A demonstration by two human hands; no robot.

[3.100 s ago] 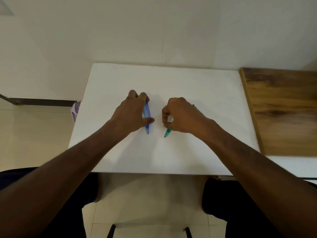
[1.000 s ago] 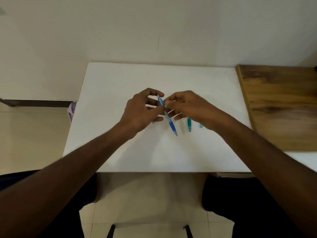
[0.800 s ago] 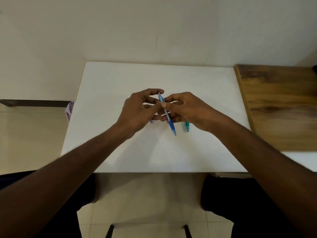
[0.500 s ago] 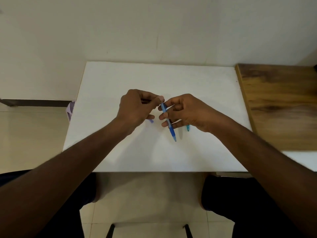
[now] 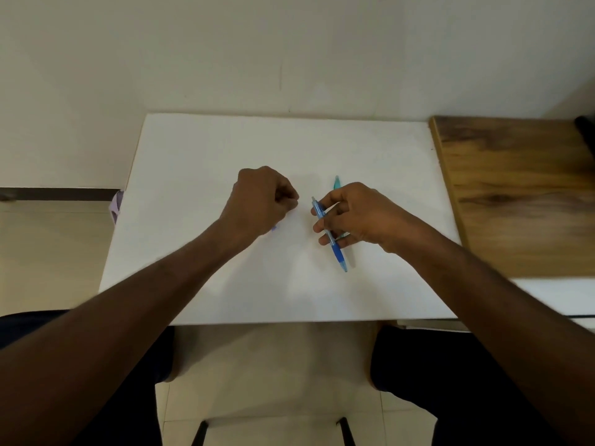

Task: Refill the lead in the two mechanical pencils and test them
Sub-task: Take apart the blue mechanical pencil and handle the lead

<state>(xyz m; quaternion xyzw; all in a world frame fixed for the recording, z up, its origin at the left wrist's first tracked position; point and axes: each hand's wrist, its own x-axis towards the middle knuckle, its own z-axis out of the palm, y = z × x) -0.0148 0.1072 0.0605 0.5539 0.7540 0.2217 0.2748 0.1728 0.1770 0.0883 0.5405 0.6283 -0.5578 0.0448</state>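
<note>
Right hand fingers grip blue pencil, tip toward near table edge. Left hand fingers curled tight mid-table; contents unclear. Teal pencil behind right hand.

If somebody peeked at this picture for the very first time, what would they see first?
Probably the blue mechanical pencil, held in the fingers of the right hand over the middle of the white table, its tip pointing toward the person. Next, the left hand curled into a fist just beside it. A teal pencil peeks out behind the right hand.
</note>
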